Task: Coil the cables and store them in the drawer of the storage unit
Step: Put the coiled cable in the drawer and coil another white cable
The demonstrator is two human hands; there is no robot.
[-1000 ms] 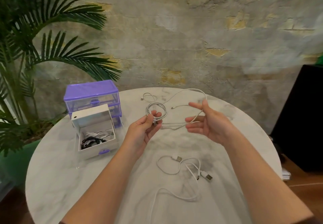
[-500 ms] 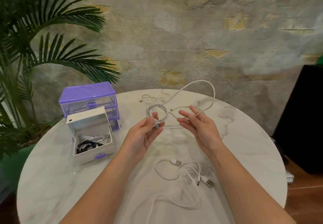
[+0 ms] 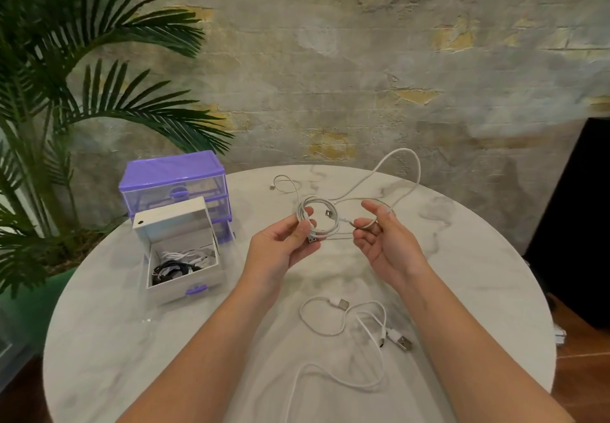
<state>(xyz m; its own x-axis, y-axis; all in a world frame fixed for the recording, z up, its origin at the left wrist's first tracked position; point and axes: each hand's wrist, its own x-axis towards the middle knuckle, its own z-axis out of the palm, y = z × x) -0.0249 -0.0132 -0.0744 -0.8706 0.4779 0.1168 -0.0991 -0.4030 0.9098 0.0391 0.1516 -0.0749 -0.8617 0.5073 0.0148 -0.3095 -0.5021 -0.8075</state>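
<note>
Round marble-pattern table [image 3: 462,274] fills the lower view; rough plastered wall behind, palm plant [image 3: 66,109] at far left.

Purple storage unit [image 3: 171,175] stands at the table's left rear. Its drawer [image 3: 185,257] is out and sits on the tabletop in front of the unit, touching or just beside it; cannot tell which. Inside the drawer: coiled cables [image 3: 175,264], black and white, bunched together.

Both forearms reach in from the bottom edge, bare, converging above the table's middle.

Left hand [image 3: 280,251]: palm turned up and inward, thumb and forefinger pinching the near side of a white cable coil [image 3: 318,218], other fingers curled loosely beneath. The coil is a few turns, held upright-ish above the table; a USB plug hangs just below the pinch.

Right hand [image 3: 383,244]: palm facing left, fingers half-curled and spread. The loose run of the same cable passes through the thumb and forefinger; grip looks light, whether pinched or merely guiding I cannot tell. From there the cable arcs up in a tall free loop [image 3: 409,172] toward the wall, then back to the coil. A thin tail with a small connector lies on the table beyond the coil.

Two more white cables [image 3: 359,330] lie loose and uncoiled on the table near the body, between the forearms, USB plugs showing.
</note>
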